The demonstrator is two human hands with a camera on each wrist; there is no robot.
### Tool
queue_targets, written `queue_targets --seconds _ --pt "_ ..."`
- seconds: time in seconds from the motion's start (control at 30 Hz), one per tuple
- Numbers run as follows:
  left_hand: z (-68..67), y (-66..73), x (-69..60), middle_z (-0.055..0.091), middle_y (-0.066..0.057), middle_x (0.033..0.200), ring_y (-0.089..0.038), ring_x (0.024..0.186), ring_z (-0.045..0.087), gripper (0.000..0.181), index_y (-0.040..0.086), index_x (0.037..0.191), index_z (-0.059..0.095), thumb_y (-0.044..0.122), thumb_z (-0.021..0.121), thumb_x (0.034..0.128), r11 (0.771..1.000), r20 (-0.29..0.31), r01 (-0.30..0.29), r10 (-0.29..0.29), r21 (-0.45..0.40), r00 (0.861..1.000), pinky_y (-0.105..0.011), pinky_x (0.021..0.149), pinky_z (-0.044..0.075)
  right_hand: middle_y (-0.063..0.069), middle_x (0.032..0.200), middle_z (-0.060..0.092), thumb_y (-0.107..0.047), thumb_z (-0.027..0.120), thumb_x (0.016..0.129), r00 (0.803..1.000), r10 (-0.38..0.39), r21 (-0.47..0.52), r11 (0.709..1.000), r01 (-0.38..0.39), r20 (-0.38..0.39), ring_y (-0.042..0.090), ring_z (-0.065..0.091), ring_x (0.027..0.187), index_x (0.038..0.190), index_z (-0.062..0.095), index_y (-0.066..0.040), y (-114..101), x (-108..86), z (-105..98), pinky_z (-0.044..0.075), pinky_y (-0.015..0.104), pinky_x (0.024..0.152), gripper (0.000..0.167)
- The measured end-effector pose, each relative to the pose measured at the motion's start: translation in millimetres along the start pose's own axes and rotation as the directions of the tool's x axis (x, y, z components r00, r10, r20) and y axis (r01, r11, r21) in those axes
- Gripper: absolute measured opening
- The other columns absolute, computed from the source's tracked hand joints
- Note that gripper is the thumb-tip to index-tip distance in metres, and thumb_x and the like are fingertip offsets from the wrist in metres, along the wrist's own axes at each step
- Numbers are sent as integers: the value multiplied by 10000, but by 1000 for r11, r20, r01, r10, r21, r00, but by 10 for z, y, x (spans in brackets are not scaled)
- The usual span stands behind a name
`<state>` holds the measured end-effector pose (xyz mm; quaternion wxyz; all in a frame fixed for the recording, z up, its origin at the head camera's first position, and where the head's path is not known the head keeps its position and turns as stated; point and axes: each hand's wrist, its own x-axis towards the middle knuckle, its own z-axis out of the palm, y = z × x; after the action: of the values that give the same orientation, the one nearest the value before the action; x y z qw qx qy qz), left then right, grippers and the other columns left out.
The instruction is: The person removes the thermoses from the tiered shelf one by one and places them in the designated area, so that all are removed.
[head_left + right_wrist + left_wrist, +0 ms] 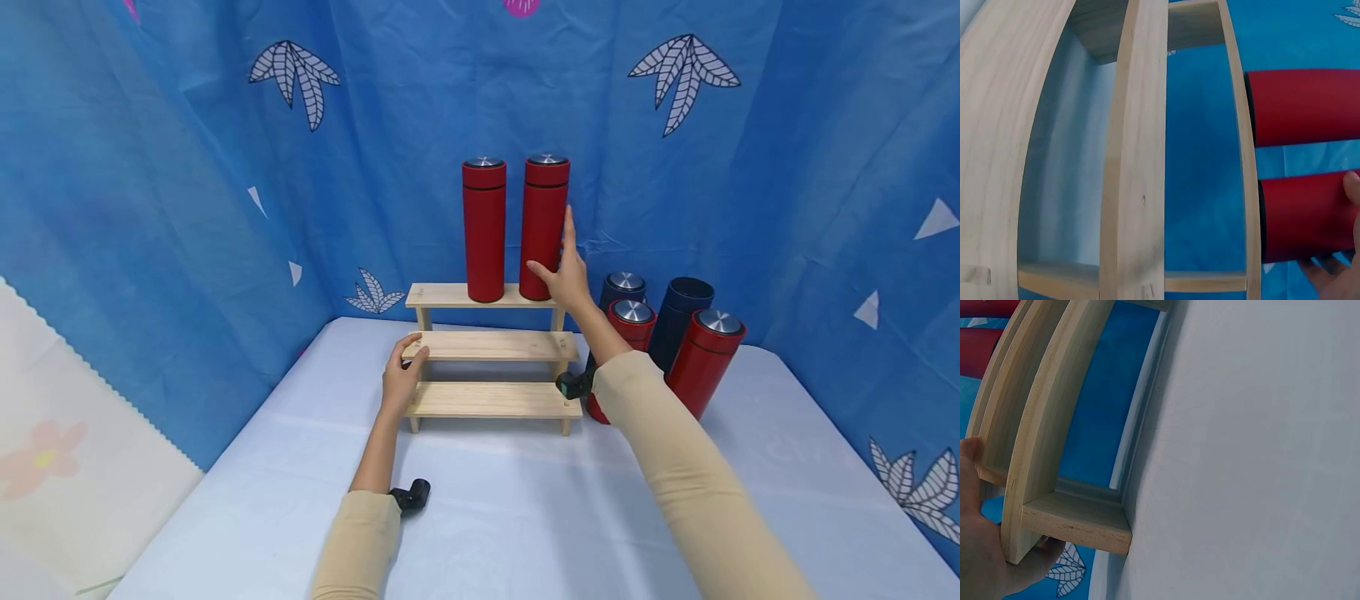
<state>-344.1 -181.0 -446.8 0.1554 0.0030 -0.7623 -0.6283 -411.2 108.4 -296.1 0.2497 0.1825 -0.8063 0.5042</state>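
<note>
A three-tier wooden shelf stands on the table. On its top tier two red bottles stand upright and apart: the left one and the right one. My left hand grips the shelf's left end near the middle tier, fingers curled round the wood. My right hand is round the right red bottle, thumb on its front, other fingers along its right side and behind; the forefinger points up.
Right of the shelf, two more red bottles stand close to two dark blue bottles, one without a silver top. A blue patterned curtain hangs behind the white-covered table.
</note>
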Motion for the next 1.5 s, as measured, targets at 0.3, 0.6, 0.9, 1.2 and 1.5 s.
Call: queue_targets --seconds 0.3,0.6,0.9,1.2,1.5 --pt "1 2 -6 388 29 1398 -247 1040 521 479 356 1272 496 559 563 844 1000 0 9 -9 -1 1000 -420 833 425 29 1439 323 -209 700 833 985 -82 -79 994 71 -151 176 362 1275 1465 -12 -401 -84 -244 53 423 402 920 971" --pt "-8 3 1 386 23 1404 -245 1054 512 509 336 1291 484 574 545 845 1000 -3 11 -10 19 1000 -418 835 418 115 1311 433 -200 729 808 938 -278 -94 960 264 -207 233 480 1126 1491 98 -265 -158 -727 9 495 428 784 933" --pt "5 12 6 359 28 1430 -267 1099 503 500 308 1297 488 539 555 858 1000 -5 1 -1 14 1000 -448 880 412 135 1307 463 -84 755 765 910 -335 -90 942 322 -244 267 480 1147 1478 139 -174 -166 -1304 -129 461 463 849 947" --pt "21 -7 1 393 11 1403 -258 1065 506 488 327 1280 496 553 555 852 1000 -11 2 -2 12 1000 -429 843 417 164 1278 483 70 801 635 916 -322 -158 944 290 -239 286 506 1107 1447 183 -39 -75 -1951 -474 432 232 878 1025" --pt "13 -5 -5 391 27 1402 -250 1073 501 462 351 1275 494 543 554 859 1000 -9 14 -14 15 1000 -429 853 415 191 1263 473 35 837 587 915 -306 -277 932 233 -261 110 481 1101 1423 194 17 208 -2511 -968 375 104 855 1055"
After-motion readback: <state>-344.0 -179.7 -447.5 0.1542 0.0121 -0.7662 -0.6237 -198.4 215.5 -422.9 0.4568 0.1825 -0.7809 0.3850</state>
